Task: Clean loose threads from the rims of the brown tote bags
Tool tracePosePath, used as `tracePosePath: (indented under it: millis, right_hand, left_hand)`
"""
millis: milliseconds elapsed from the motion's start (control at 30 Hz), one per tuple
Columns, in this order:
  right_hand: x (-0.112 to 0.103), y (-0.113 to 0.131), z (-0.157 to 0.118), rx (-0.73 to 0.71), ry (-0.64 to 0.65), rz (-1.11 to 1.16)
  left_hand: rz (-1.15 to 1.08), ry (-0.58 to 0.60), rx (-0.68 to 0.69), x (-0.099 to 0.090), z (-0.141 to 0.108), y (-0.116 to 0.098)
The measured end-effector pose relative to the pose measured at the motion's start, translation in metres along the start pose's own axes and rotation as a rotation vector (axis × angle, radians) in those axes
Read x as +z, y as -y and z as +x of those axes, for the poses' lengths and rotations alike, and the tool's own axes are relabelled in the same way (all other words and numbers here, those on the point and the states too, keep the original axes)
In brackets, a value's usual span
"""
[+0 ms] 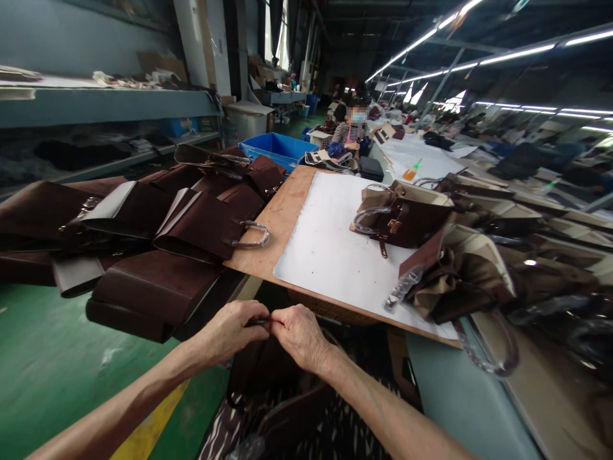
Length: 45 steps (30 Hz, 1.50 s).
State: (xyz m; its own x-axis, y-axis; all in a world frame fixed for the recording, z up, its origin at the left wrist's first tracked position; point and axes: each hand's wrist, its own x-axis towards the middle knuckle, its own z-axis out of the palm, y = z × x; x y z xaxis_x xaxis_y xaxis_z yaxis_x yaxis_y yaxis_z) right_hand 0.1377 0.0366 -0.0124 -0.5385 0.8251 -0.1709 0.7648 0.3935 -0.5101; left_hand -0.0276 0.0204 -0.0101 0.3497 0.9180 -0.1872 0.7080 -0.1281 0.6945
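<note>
My left hand (237,331) and my right hand (301,335) meet in front of the table's edge. Fingers and thumbs of both are pinched together on the top edge of a dark brown handbag (258,367), which rests on my lap. What exactly lies between the fingertips is mostly hidden by the hands. Lower down, the bag blends into shadow and my patterned clothing. Beyond the hands lies a white sheet (320,236) on a wooden board (263,255). A finished-looking brown handbag (412,217) with a wrapped handle stands on the sheet.
Brown bags (153,287) are piled at the left, above the green floor (43,358). Several open bags (460,275) crowd the right side. Behind the board are a blue bin (282,150) and a seated person (347,133) in a mask. A shelf (110,105) runs along the left wall.
</note>
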Motion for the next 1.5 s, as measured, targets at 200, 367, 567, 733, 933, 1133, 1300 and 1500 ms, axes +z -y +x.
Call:
tracePosePath:
  millis: [200,367,567,733,933,1133,1300,1500]
  right_hand:
    - [-0.03,-0.034,-0.027,0.162,0.158,-0.014]
    - [-0.038,-0.073,-0.059,0.298,0.255,0.174]
    - [-0.027,-0.083,-0.065,0.312,0.218,0.264]
    - [-0.029,-0.08,-0.063,0.294,0.208,0.179]
    - [-0.032,-0.059,-0.057,0.156,-0.035,0.005]
    - [-0.032,-0.052,-0.053,0.121,-0.04,-0.026]
    - [-0.033,-0.057,-0.067,0.2,0.0,0.082]
    - [-0.025,-0.058,-0.071,0.253,-0.067,0.031]
  left_hand:
    - [0.106,0.048,0.051,0.001,-0.001,-0.003]
    - [0.065,0.051,0.054,0.001,-0.003,-0.002]
    - [0.115,0.06,0.052,0.004,-0.001,-0.009]
    - [0.166,0.027,0.099,0.005,-0.004,-0.013]
    - [0.266,0.046,0.101,0.006,-0.004,-0.02]
    - [0.462,0.1,0.115,0.025,0.029,-0.059]
    - [0.428,0.085,0.113,0.045,0.045,-0.059]
    - [0.439,0.036,0.109,0.054,0.044,-0.05]
